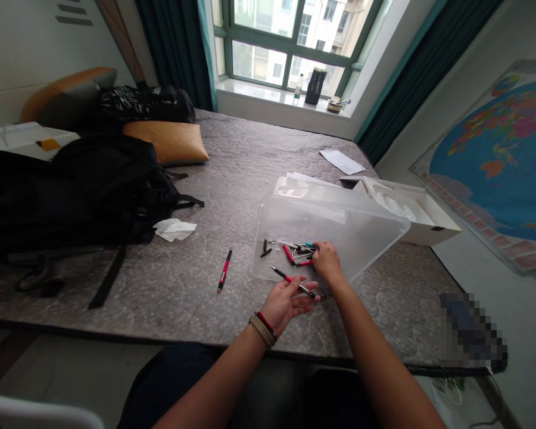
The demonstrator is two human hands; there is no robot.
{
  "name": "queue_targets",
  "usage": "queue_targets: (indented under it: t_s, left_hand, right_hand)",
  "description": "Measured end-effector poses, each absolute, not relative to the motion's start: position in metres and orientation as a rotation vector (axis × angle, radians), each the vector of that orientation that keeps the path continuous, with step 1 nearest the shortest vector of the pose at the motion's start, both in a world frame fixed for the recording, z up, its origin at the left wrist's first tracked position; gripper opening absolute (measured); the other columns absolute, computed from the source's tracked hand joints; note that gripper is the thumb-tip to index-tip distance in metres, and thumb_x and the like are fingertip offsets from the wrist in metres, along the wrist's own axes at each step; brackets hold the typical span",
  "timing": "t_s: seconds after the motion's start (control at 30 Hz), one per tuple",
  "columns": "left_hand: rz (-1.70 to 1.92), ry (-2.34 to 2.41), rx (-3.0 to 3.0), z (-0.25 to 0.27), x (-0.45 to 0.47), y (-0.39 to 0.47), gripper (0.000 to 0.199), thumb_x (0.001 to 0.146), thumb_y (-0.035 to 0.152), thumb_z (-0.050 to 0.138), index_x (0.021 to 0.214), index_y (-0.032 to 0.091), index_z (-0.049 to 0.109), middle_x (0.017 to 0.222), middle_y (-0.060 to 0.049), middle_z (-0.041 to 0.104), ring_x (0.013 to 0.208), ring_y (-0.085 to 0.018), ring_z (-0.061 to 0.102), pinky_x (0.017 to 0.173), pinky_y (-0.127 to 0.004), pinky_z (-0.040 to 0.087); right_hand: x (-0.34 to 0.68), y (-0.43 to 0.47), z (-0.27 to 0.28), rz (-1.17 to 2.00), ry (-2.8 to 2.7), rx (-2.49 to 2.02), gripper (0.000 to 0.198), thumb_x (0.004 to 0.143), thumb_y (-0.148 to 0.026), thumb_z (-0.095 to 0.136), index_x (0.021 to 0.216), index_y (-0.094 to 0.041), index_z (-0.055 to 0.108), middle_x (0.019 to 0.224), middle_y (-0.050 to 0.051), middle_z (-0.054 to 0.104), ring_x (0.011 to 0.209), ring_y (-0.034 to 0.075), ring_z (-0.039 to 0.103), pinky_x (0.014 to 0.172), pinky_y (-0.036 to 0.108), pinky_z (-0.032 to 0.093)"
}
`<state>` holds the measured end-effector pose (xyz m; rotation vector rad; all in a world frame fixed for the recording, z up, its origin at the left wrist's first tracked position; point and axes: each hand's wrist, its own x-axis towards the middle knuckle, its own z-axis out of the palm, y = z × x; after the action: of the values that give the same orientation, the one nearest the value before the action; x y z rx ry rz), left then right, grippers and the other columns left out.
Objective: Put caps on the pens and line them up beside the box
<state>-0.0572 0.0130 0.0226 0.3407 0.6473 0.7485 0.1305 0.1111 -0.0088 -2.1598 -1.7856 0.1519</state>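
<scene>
Whereas the black fabric backpack [111, 179] at the left of the frame is soft and slumped, the orange cushion [172, 142] at upper left is smooth and plump. A crumpled white tissue [175, 230] lies near the backpack; left of centre, a slender red-and-black pen [224, 271] lies alone. At lower centre the left hand [286, 301] pinches a second pen [287, 277], straight and pointed, between thumb and fingers, its other fingers spread. Just above, a heap of pens [300, 254], chiefly black and red, lies in a translucent plastic bin [361, 229]; the right hand [327, 260], fingers curled, touches the heap's right edge, though whether it grips anything cannot be told. An open, straight-edged white box [433, 231] stands right of centre. Beneath lies a grey quilted mattress [232, 161]; behind are a dark green curtain [174, 47], a window [290, 44] and a world map [486, 149].
</scene>
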Motion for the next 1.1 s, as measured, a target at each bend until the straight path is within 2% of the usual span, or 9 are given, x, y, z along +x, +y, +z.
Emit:
queue_targets:
  t_s: [0.17,0.3,0.47,0.63,0.93,1.1]
  left_hand:
    - [0.737,0.793,0.331,0.012,-0.053,0.014,0.033,0.088,0.041,0.063,0.108,0.016,0.052,0.121,-0.016,0.068,0.082,-0.021,0.074,0.062,-0.024,0.051]
    - [0.730,0.795,0.338,0.011,-0.053,0.014,0.033,0.089,0.041,0.062,0.107,0.016,0.052,0.119,-0.016,0.068,0.080,-0.021,0.074,0.060,-0.023,0.050]
    - [0.727,0.817,0.347,0.012,-0.051,0.014,0.033,0.089,0.041,0.062,0.107,0.016,0.052,0.118,-0.017,0.069,0.078,-0.020,0.074,0.059,-0.023,0.049]
    - [0.723,0.823,0.370,0.009,-0.048,0.013,0.033,0.089,0.042,0.061,0.107,0.015,0.053,0.118,-0.017,0.069,0.078,-0.019,0.073,0.059,-0.022,0.048]
    - [0.729,0.856,0.376,0.005,-0.048,0.014,0.030,0.091,0.040,0.059,0.106,0.014,0.053,0.115,-0.017,0.070,0.072,-0.017,0.073,0.055,-0.020,0.046]
    - [0.722,0.868,0.391,0.007,-0.048,0.012,0.028,0.091,0.039,0.059,0.105,0.015,0.054,0.114,-0.016,0.071,0.072,-0.016,0.073,0.055,-0.019,0.046]
  right_hand:
    - [0.138,0.107,-0.002,0.337,-1.860,-2.179,0.043,0.083,-0.005,0.043,0.113,-0.016,0.071,0.111,0.012,0.072,0.103,0.021,0.065,0.090,0.025,0.042]
    - [0.145,0.099,0.001,0.359,-1.828,-2.113,0.042,0.083,-0.006,0.044,0.113,-0.017,0.071,0.111,0.010,0.073,0.102,0.020,0.067,0.089,0.024,0.044]
    - [0.148,0.097,-0.003,0.242,-1.688,-2.091,0.032,0.091,-0.019,0.045,0.111,-0.018,0.071,0.106,0.010,0.074,0.097,0.021,0.068,0.087,0.026,0.045]
    - [0.137,0.108,-0.007,0.181,-1.698,-2.222,0.028,0.093,-0.033,0.050,0.105,-0.022,0.072,0.103,0.010,0.074,0.093,0.022,0.068,0.080,0.027,0.045]
    - [0.132,0.128,-0.012,0.192,-1.595,-2.420,0.024,0.088,-0.033,0.055,0.095,-0.021,0.075,0.095,0.012,0.075,0.089,0.024,0.068,0.074,0.027,0.045]
    - [0.128,0.131,-0.012,0.216,-1.604,-2.444,0.025,0.087,-0.037,0.057,0.094,-0.021,0.075,0.096,0.011,0.074,0.090,0.022,0.068,0.076,0.027,0.046]
